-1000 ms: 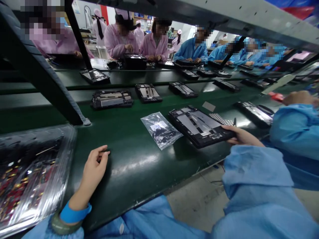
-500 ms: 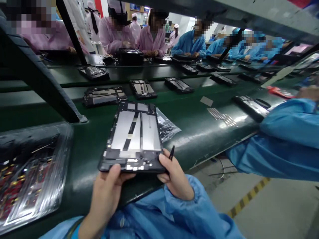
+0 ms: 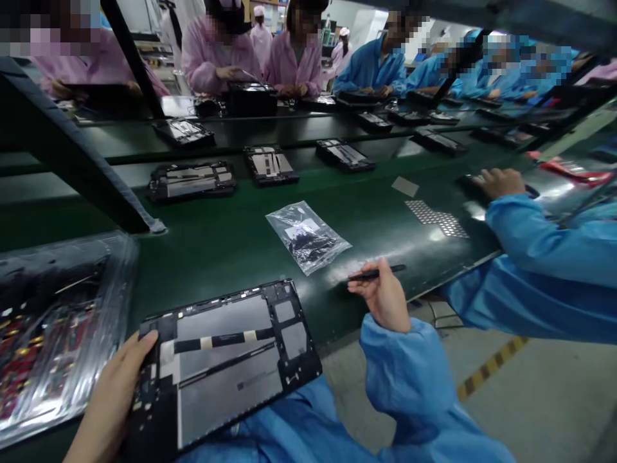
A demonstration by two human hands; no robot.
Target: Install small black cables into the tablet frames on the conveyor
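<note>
My left hand (image 3: 112, 392) grips a tablet (image 3: 226, 366) with its back off by the left end, thumb on top. The tablet is tilted above the near edge of the green bench, showing silver battery plates and a dark ribbon cable with pale tape. My right hand (image 3: 385, 294), apart from the tablet, is closed around slim black tweezers (image 3: 373, 274) lying crosswise in the fingers. Just beyond the right hand, a clear plastic bag (image 3: 308, 236) with small dark parts lies on the bench.
A clear tray (image 3: 62, 334) of circuit boards stands at left, beside a slanted black post (image 3: 81, 148). Several opened tablets (image 3: 270, 164) line the back. Sticker sheets (image 3: 436, 217) lie at right, near a co-worker's hand (image 3: 504, 182). More people sit across the bench.
The tablet has turned sideways and come down toward me in my left hand. My right hand has let go of it and moved right with the tweezers. The plastic bag is now uncovered.
</note>
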